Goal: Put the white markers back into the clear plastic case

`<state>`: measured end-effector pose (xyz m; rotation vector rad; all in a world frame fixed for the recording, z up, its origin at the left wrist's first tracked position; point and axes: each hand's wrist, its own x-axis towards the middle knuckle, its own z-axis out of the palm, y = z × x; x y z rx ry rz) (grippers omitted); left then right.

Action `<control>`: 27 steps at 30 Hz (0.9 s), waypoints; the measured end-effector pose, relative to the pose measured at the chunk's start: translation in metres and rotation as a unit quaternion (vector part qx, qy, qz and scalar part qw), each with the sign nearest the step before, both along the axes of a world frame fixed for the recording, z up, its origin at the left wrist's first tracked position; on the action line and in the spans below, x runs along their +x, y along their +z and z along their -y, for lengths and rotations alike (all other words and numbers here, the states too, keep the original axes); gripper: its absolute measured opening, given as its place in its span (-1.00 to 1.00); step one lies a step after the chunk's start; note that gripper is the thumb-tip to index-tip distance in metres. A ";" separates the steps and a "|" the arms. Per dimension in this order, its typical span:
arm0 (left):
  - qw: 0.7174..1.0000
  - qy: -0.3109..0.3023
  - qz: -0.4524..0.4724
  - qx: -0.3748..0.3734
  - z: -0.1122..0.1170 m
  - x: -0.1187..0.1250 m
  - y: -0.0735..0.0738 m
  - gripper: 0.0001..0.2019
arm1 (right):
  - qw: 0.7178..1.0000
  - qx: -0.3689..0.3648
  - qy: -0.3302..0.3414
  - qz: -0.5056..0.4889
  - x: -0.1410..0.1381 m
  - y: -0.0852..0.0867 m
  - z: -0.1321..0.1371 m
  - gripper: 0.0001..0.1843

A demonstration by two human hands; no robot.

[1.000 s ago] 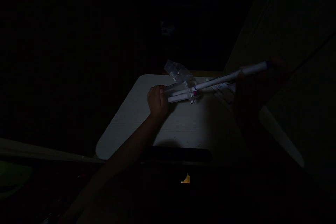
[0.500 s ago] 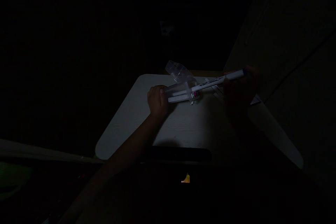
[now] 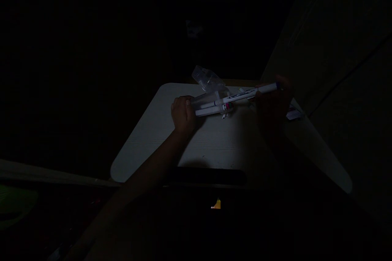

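Note:
In dim light, my left hand is wrapped round the closed end of a clear plastic pen case, held tilted over a small white table. Its clear lid hangs open at the far side. My right hand, mostly in shadow, grips a white marker near its dark blue end. The marker's other end lies inside the case mouth. Beside it in the case sits another white marker with a pink-and-dark tip at the opening.
The pale tabletop has rounded corners and a dark slot along its near edge. A flat printed item lies at the right edge. Other small items behind my right hand are hard to make out. A dark cable runs along the right.
My right hand has moved left, and the marker has slid deeper into the case. More of the printed item at the right shows. My left hand keeps its hold.

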<state>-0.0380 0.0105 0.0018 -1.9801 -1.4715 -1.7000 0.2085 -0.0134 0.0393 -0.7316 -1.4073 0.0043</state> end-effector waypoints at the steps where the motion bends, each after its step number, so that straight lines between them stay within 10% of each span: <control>1: 1.000 0.000 0.000 0.001 0.000 0.000 0.000 -0.30 | 1.000 -0.008 0.004 -0.004 -0.001 0.001 0.003 -0.46; 27: 1.000 0.004 -0.010 -0.009 0.000 0.000 -0.001 -0.29 | 0.999 -0.028 0.029 -0.003 -0.013 -0.009 0.005 -0.54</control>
